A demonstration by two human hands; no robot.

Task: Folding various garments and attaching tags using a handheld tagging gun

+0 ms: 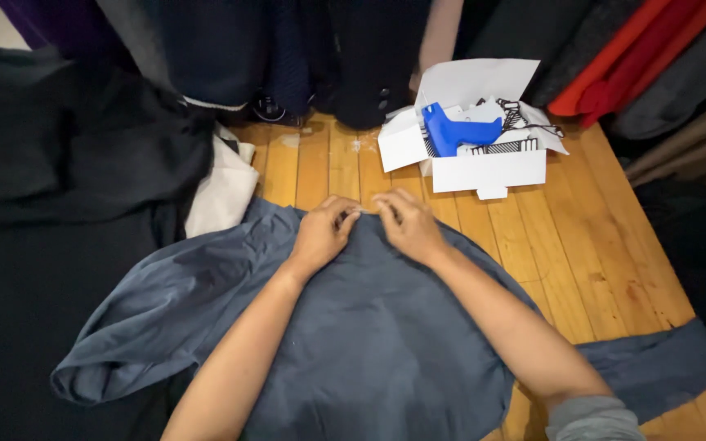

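A slate-blue garment [369,343] lies spread over a wooden table [582,245] in front of me. My left hand [323,234] and my right hand [406,224] meet at its far edge, the collar area, fingers pinched together on the cloth. A small pale thing shows between the fingertips; I cannot tell what it is. Both forearms rest across the garment.
An open white cardboard box [484,167] at the table's far side holds a blue tagging gun [455,131] and tags. Dark clothes [67,155] and a white cloth [222,192] pile at the left. Hanging garments [288,49] line the back, red fabric [623,65] at the right.
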